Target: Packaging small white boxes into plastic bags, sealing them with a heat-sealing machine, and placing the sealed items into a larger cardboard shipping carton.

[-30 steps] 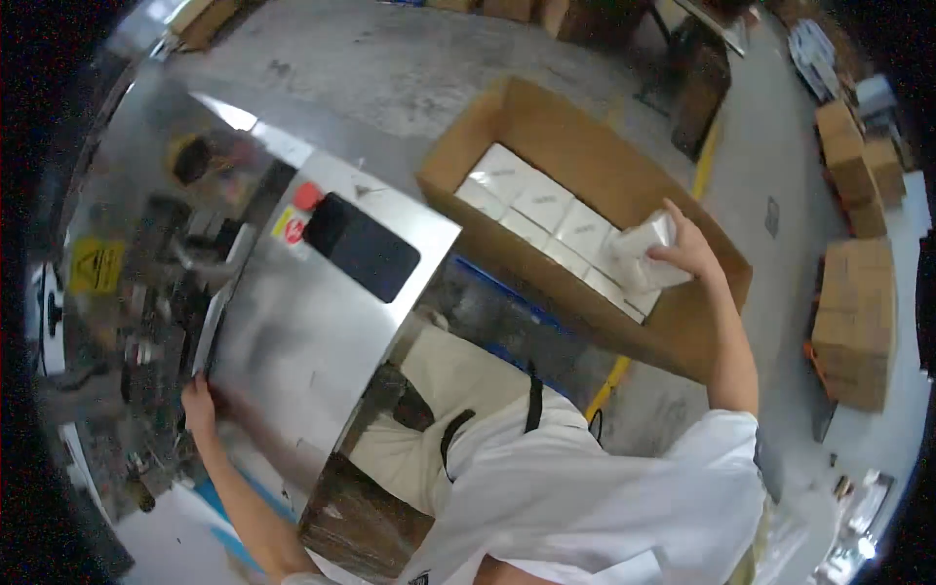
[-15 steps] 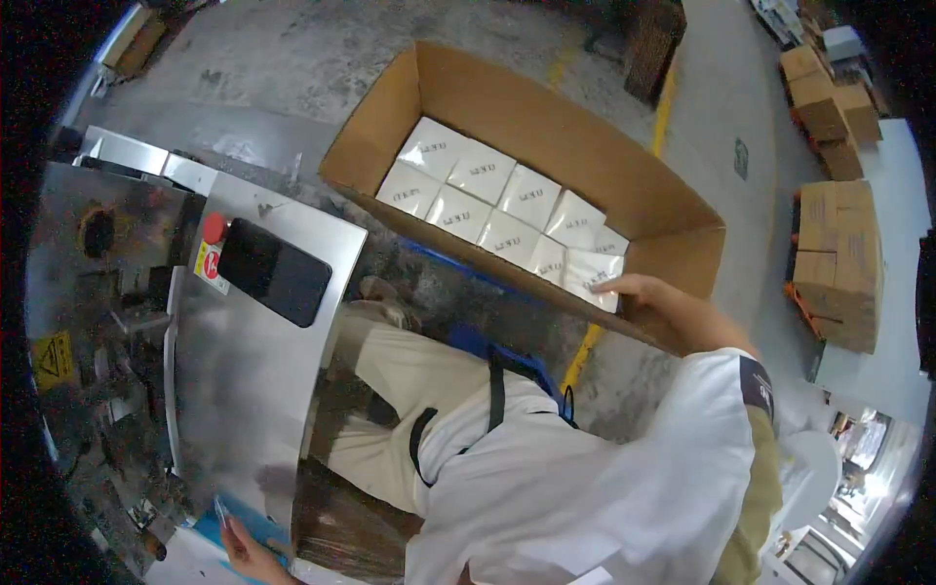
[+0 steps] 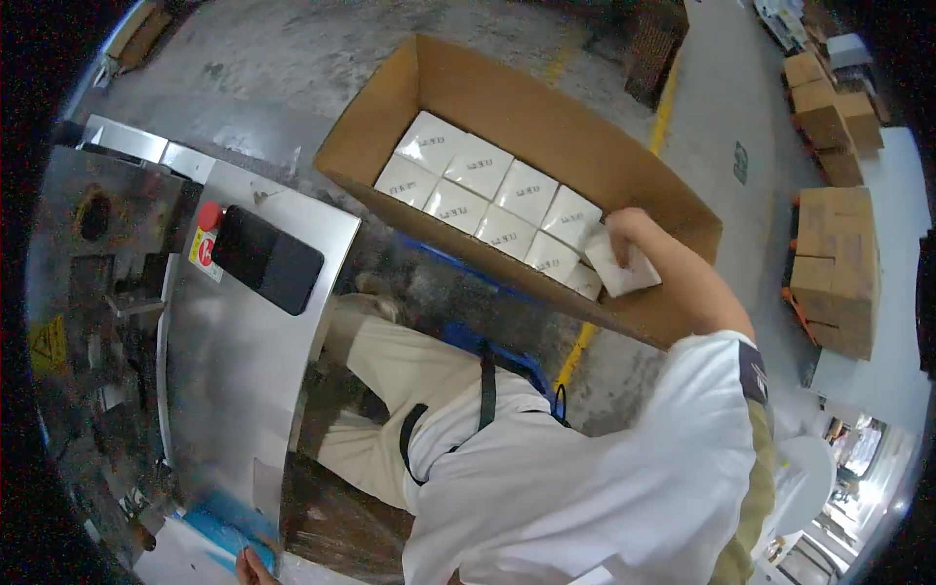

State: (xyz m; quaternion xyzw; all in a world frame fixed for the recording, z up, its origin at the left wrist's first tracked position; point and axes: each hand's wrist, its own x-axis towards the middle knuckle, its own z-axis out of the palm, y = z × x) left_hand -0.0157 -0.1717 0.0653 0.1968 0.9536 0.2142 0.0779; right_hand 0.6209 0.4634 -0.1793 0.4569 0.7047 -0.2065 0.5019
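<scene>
In the right end of an open cardboard box, my right hand grips a white square packet, tilted above the others. Rows of white packets with dark print and shiny film fill the rest of the box's floor. At the lower left edge of the picture, the fingers of my left hand are closed at the edge of a flat blue packet. Most of that hand is cut off by the frame.
A metal machine table stands on my left, bearing a black phone and a red button. Stacked cartons sit on the far right. Yellow lines mark the concrete floor.
My right hand has moved up and inward, lifting and tilting a white packet at the right end of the box. My left hand has dropped toward the lower edge beside the blue packet.
</scene>
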